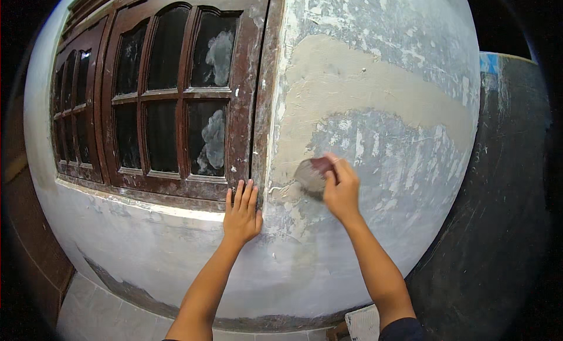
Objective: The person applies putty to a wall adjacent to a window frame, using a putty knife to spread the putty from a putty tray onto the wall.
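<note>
My right hand (341,187) grips a putty scraper (311,175) with a dark red grip and a wide greyish blade, blurred by motion. Its blade lies against the wall at the lower end of a band of beige filler (352,85). That band runs down beside the window frame and arches to the right over bare, patchy grey wall (381,159). My left hand (241,215) rests flat, fingers stretched upward, on the lower right corner of the brown wooden window frame (229,191). Nothing is held in it.
White-smudged glass panes (214,138) fill the brown window at left. Below it runs a pale sill (146,206). A dark wall (498,212) stands to the right. Grey floor tiles (88,309) and a whitish ribbed object (363,323) lie at the wall's foot.
</note>
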A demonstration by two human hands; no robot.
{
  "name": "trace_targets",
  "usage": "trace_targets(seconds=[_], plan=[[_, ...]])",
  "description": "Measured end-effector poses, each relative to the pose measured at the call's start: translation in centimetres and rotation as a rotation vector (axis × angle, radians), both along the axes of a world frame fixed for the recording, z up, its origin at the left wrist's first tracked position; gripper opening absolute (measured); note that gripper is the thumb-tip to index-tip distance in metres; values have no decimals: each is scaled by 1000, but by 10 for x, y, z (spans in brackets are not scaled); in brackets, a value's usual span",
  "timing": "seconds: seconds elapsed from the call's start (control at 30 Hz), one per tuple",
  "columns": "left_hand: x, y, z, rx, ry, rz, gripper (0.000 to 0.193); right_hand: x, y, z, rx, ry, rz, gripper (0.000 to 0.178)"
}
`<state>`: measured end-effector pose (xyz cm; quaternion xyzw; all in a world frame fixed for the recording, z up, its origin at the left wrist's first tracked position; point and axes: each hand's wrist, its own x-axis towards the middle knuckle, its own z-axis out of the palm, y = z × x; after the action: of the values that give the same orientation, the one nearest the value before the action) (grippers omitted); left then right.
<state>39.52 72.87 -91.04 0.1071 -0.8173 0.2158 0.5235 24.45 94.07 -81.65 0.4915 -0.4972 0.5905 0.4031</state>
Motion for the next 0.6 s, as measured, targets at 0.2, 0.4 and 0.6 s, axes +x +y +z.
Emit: trace_targets(seconds=[0.2, 0.4, 0.6], plan=[[-3, 2, -2, 5, 4, -3, 69, -18, -21, -14, 39, 5, 30, 36], [-1, -1, -3, 17, 13, -3, 69, -9, -18, -18, 60, -4, 61, 37], [-4, -1, -4, -4, 24, -26, 69, -14, -9, -4, -41, -152, -19, 36]])
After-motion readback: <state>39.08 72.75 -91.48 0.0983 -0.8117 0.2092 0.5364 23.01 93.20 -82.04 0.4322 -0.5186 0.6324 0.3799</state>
